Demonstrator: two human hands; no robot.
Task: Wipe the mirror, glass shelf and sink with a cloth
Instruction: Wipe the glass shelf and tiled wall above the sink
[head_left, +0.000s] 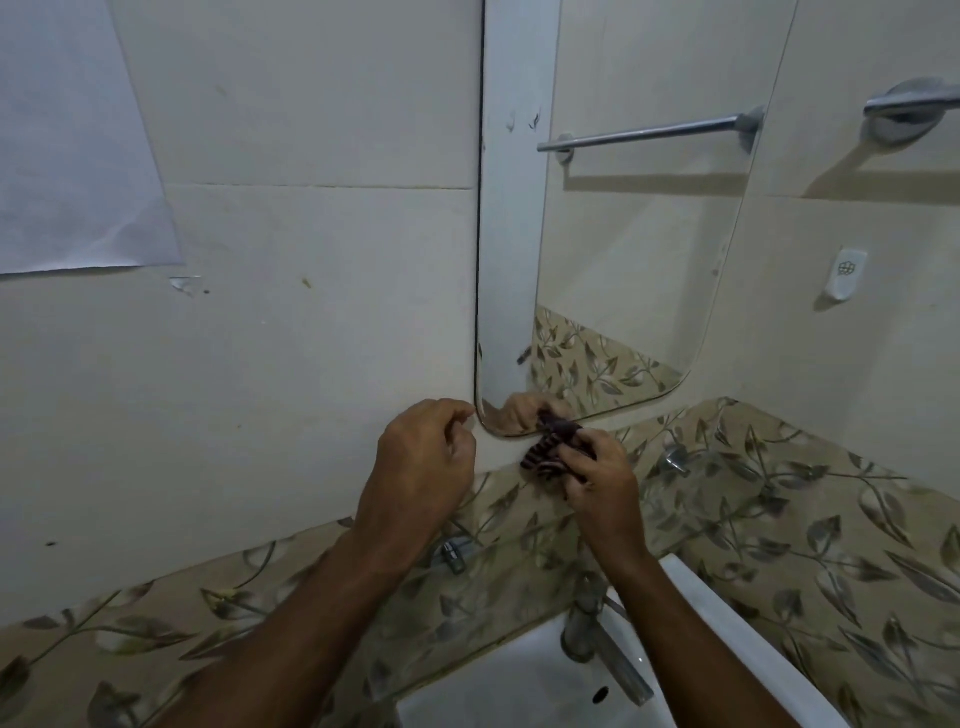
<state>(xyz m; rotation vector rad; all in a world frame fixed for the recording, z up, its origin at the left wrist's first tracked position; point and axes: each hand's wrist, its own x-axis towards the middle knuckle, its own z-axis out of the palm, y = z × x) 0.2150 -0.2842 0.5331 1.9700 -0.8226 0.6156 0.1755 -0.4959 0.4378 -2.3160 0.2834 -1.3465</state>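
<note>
Beige tiled wall (311, 338), leafy band (810, 525) below. My right hand (602, 486) grips the striped cloth (548, 454) at the mirror (597, 260)'s bottom edge; my left hand (426, 457) curls empty beside it. The sink (498, 691) is cut off near me.

A paper sheet (72, 140) hangs at ten o'clock, a chrome towel bar (914, 104) at two, a white wall hook (847, 273) at three, and leaf-patterned tiles (805, 519) at four.

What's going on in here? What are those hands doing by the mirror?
A person is cleaning the bathroom. Their right hand grips a dark striped cloth and holds it at the bottom-left corner of the frameless wall mirror. The left hand is beside that corner, fingers curled, holding nothing. The white ceramic sink and its metal tap sit below, untouched.
</note>
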